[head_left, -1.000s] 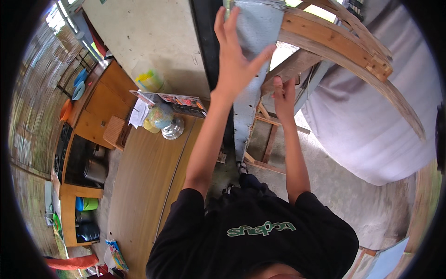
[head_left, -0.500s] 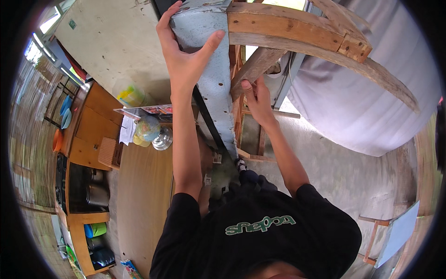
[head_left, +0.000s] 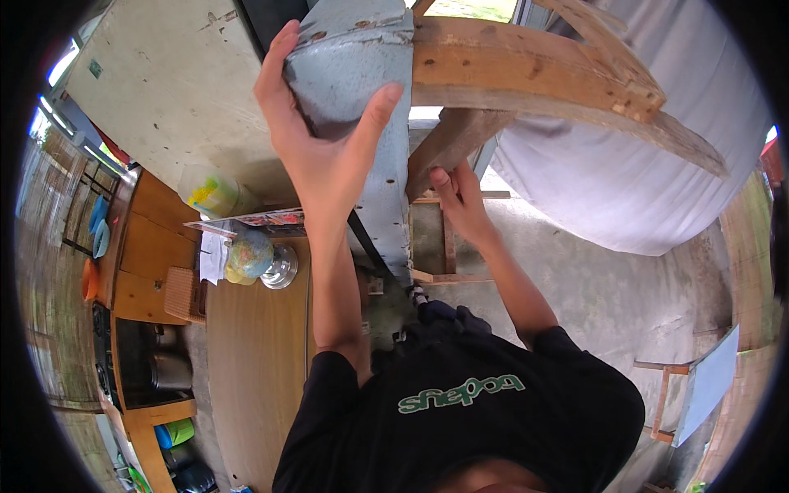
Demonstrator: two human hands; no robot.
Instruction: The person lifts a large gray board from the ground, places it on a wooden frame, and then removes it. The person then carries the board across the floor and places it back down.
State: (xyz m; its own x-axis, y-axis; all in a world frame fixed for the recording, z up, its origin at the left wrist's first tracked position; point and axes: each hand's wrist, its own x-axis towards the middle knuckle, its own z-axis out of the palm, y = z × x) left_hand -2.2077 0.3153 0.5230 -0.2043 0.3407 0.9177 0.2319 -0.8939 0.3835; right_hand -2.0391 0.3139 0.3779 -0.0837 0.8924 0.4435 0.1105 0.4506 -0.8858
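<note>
A long piece of wood painted light blue stands upright in front of me, its worn top end toward me. My left hand is wrapped around that end, fingers over the left edge and thumb on the right side. From its right side runs a bare wooden beam, with a slanting wooden brace below. My right hand grips the brace's lower edge, thumb toward me; some of its fingers are hidden behind the wood.
A wooden table at left bears a globe and a silver base. Farther left stands a wooden cabinet with pots. A white curtain hangs at right, and a small blue-topped stand is on the floor.
The blue wood's top end and the beam appear lower and larger in view, with both hands keeping their grips. My view has shifted slightly.
</note>
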